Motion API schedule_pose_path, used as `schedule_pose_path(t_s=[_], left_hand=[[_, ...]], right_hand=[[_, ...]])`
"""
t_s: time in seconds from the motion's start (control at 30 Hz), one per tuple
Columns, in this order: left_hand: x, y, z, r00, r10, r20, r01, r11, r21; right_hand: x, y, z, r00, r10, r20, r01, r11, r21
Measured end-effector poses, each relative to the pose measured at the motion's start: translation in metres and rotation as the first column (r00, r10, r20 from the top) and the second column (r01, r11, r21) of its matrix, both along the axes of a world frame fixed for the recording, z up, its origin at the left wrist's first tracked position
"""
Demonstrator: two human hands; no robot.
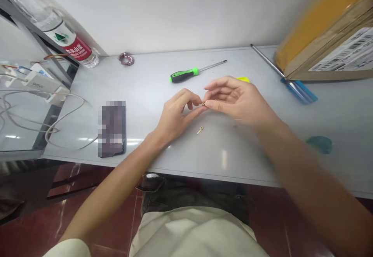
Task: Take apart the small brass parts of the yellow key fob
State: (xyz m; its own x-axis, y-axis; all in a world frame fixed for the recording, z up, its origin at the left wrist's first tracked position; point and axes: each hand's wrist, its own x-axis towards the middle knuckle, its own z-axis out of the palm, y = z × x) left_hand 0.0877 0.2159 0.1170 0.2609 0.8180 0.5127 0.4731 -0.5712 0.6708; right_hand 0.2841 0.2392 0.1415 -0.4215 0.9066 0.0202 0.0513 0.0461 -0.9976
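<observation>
Metal piece (203,104) at tips of left grip (176,111), right grip (237,98)

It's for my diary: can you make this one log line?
left hand: holding tiny piece; right hand: same piece; on table: gold key-shaped piece, screwdriver

A head-worn camera looks forward and down, close over the desk (145,86).

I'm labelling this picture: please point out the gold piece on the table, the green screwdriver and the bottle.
Gold piece (199,130), head view: its thin shaft.
Green screwdriver (184,75), head view: its handle.
Bottle (76,47), head view: its label.
</observation>
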Motion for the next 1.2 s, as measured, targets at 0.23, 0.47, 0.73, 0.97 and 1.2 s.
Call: schedule_pose_path(t_s=[0.23,0.47,0.73,0.97,1.2], left_hand=[[0.001,-0.006,-0.004,0.995,0.037,0.096,-0.028,0.996,-0.09],[-0.002,-0.006,-0.006,0.968,0.039,0.248,0.044,0.946,-0.322],[-0.006,-0.006,-0.007,0.984,-0.065,0.163,0.111,0.95,-0.291],[-0.015,-0.006,-0.004,0.991,-0.133,0.033,0.137,0.943,-0.302],[-0.029,-0.007,0.005,0.934,-0.303,-0.19,0.217,0.902,-0.373]], right_hand=[[-0.001,0.003,-0.009,1.0,-0.004,-0.031,0.001,0.997,-0.078],[-0.003,0.002,-0.011,1.0,0.008,0.001,-0.008,1.0,-0.019],[0.001,-0.005,0.002,0.989,0.014,0.15,-0.044,0.978,0.202],[0.004,-0.005,-0.001,0.98,0.033,0.198,-0.078,0.972,0.222],[0.009,-0.028,-0.007,0.959,0.012,0.284,-0.037,0.996,0.086]])
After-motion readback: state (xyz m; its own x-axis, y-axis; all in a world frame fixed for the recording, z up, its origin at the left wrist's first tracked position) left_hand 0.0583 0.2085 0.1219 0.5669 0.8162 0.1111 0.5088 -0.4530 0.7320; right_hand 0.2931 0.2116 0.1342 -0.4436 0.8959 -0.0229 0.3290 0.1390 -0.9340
